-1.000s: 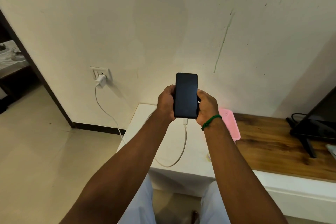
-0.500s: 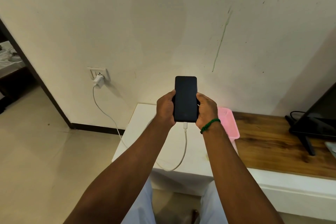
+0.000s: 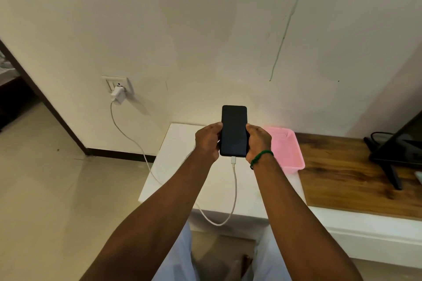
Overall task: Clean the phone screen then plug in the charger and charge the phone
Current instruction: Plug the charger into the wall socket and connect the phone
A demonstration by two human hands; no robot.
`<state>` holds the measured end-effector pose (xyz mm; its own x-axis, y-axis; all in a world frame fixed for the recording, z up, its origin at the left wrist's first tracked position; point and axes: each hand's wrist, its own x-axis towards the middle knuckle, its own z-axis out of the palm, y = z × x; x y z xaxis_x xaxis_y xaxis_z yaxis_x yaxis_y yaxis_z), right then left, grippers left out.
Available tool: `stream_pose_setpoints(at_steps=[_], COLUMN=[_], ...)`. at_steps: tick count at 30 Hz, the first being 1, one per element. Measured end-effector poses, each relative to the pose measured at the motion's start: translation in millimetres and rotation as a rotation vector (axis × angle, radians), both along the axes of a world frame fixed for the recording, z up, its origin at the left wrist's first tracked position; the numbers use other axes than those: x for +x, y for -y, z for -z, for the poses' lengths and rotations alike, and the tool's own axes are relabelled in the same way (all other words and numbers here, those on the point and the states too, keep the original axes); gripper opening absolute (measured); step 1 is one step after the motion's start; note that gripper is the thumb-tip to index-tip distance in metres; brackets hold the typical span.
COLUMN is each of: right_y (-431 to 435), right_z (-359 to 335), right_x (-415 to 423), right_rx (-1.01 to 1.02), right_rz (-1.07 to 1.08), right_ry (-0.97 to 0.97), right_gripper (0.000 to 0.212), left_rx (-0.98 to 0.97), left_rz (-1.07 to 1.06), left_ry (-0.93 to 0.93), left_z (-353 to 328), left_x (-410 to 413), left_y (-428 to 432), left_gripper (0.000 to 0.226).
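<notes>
Holding the phone [image 3: 234, 131] upright between them, the left hand [image 3: 206, 141] and the right hand [image 3: 259, 140] each grip one long edge; the left fingers [image 3: 215, 125] curl onto the left edge and the right fingers [image 3: 251, 127] curl onto the right edge, clamped on the phone with the thumbs at the rim of the glass; the screen between the fingers is dark and faces the camera; the phone hangs in the air above the bench [image 3: 169, 166], touching only the two hands and its lead; just below the fingers a white plug [image 3: 233, 160] sits in the phone's bottom edge; the white cable [image 3: 235, 191] drops from it, loops low across the bench's front, then climbs away to the left of the left fingers; it ends at a white charger [image 3: 118, 94] seated in the wall socket [image 3: 116, 83], well off to the left of the fingers and higher in the view; a green band [image 3: 261, 157] circles the right wrist, just below the right fingers; just to the right of the right fingers, partly hidden behind that hand, a pink basket [image 3: 288, 150] stands on the bench where the white top meets a wood-grain top [image 3: 354, 178]; far to the right of the fingers a dark screen on a stand [image 3: 397, 148] rests on the wood; below the forearms, pale trousers [image 3: 175, 262] show.
</notes>
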<state>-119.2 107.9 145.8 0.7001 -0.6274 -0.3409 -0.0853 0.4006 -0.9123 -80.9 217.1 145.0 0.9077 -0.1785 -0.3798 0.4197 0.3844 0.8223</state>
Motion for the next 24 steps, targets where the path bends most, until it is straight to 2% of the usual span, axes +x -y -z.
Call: stream_pose_setpoints(at_steps=[9, 16, 24], right_y=[13.5, 28.5, 38.8], right_z=[78.7, 137.7, 182.8], right_x=[27.7, 54.6, 73.5], right_rx=[0.049, -0.026, -0.148], right_rz=[0.028, -0.031, -0.161], right_ry=[-0.178, -0.331, -0.488], right_gripper=[0.011, 0.021, 0.017], left_rx=[0.094, 0.250, 0.484], left_rz=[0.005, 0.026, 0.068], left_ry=[-0.151, -0.235, -0.243], left_z=[71.3, 134.1, 190.3], left_x=[28.1, 60.1, 85.1], left_y=[8.6, 16.5, 22.1], left_gripper=[0.010, 0.012, 0.011])
